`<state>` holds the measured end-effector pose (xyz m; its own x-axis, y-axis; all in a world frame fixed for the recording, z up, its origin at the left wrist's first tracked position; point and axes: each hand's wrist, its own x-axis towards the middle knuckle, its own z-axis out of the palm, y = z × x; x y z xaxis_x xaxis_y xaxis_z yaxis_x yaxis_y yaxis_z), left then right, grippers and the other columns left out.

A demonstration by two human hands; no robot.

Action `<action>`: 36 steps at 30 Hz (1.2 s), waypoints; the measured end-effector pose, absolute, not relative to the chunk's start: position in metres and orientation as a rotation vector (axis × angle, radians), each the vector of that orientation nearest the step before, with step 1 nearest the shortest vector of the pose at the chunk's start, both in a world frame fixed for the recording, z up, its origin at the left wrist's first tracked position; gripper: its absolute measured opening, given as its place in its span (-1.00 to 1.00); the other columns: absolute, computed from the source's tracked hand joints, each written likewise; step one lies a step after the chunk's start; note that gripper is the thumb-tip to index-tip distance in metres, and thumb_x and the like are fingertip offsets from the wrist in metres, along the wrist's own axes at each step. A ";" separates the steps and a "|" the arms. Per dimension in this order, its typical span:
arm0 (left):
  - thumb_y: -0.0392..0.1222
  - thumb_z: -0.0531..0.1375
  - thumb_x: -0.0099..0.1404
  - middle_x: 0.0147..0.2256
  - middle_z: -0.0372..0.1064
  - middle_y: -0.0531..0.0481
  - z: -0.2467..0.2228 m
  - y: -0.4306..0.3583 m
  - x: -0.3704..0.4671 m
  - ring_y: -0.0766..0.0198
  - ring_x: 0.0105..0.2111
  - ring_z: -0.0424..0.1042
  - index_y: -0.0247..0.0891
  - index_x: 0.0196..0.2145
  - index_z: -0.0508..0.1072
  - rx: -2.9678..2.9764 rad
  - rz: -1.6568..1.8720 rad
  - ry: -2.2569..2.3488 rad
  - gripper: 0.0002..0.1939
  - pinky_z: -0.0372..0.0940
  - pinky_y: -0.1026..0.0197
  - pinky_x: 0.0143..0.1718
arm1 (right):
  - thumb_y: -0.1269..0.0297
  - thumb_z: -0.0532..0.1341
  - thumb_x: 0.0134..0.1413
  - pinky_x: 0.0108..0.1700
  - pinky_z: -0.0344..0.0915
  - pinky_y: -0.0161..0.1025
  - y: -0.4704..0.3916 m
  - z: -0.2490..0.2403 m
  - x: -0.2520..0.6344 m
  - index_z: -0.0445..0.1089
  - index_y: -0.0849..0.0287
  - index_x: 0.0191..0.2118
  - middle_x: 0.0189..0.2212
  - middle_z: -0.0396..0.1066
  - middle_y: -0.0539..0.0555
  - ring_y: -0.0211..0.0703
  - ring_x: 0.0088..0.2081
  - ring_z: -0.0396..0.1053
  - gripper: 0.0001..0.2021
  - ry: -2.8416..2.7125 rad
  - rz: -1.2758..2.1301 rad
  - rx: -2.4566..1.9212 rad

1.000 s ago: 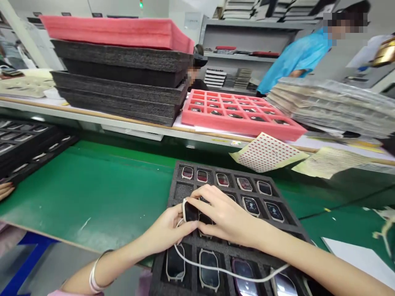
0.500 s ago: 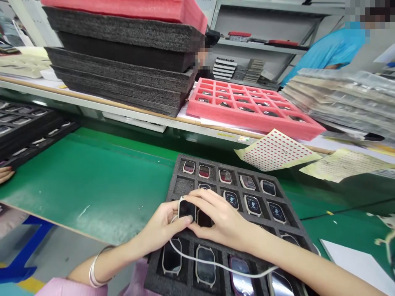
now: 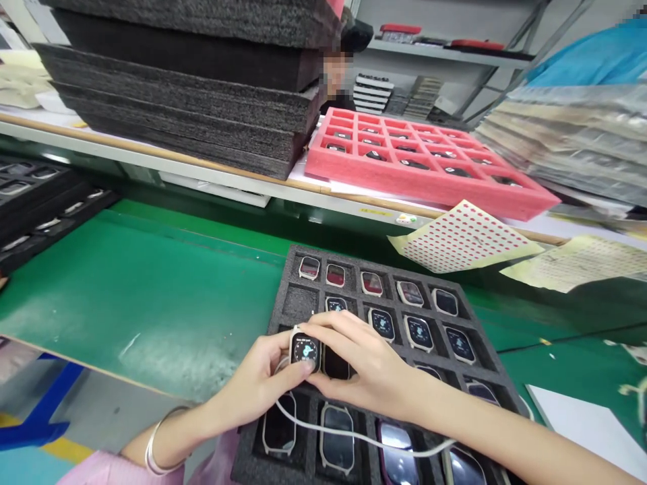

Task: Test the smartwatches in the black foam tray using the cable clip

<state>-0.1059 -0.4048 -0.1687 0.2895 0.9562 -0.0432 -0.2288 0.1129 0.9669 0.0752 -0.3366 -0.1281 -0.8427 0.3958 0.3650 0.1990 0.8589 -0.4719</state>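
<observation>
Between my hands is a smartwatch [image 3: 305, 350] without a strap, its screen lit with a dial and a teal figure. My left hand [image 3: 270, 367] grips its left side, thumb on the lower screen. The fingers of my right hand [image 3: 358, 350] close on its top and right edges. A white cable [image 3: 348, 434] runs from behind the watch across the tray to the right. Below lies a dark grey foam tray [image 3: 298, 301] with watches in its compartments; several in the second row, such as one watch [image 3: 381, 325], have lit screens. My right hand and forearm hide some compartments.
A red foam tray [image 3: 429, 192] with dark pieces sits on the raised shelf, beside a stack of black foam [image 3: 192, 87]. Dotted sticker sheets [image 3: 465, 236] hang from the shelf edge. More black trays [image 3: 45, 209] stand at left; a white board [image 3: 589, 431] lies at right.
The held watch's screen has gone from black to a lit dial. A watch in the second row, partly behind my right hand, shows more plainly. My view has shifted slightly; both hands keep their grip.
</observation>
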 end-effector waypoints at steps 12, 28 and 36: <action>-0.09 0.14 0.33 -0.41 0.33 0.00 -0.166 -0.410 -0.111 0.23 -0.39 0.29 -0.31 -0.27 0.38 1.159 0.947 1.007 -0.79 0.16 0.23 -0.38 | 0.31 0.23 0.18 -0.09 0.33 -0.08 -0.336 -0.138 0.073 0.21 0.25 0.09 -0.11 0.35 0.21 -0.03 -0.12 0.34 -0.61 -2.537 0.547 -0.424; -0.09 0.16 0.32 -0.36 0.31 0.00 -0.167 -0.414 -0.106 0.26 -0.35 0.23 -0.31 -0.17 0.44 1.138 1.006 1.062 -0.76 0.16 0.27 -0.32 | 0.27 0.24 0.18 -0.10 0.30 -0.11 -0.335 -0.137 0.072 0.25 0.23 0.06 -0.11 0.36 0.17 -0.06 -0.14 0.33 -0.63 -2.542 0.603 -0.458; -0.10 0.17 0.30 -0.41 0.25 0.04 -0.166 -0.413 -0.103 0.29 -0.40 0.17 -0.35 -0.23 0.43 1.134 1.060 1.064 -0.77 0.11 0.31 -0.38 | 0.29 0.26 0.14 -0.09 0.30 -0.12 -0.338 -0.138 0.072 0.27 0.25 0.04 -0.13 0.37 0.16 -0.06 -0.12 0.33 -0.63 -2.568 0.544 -0.469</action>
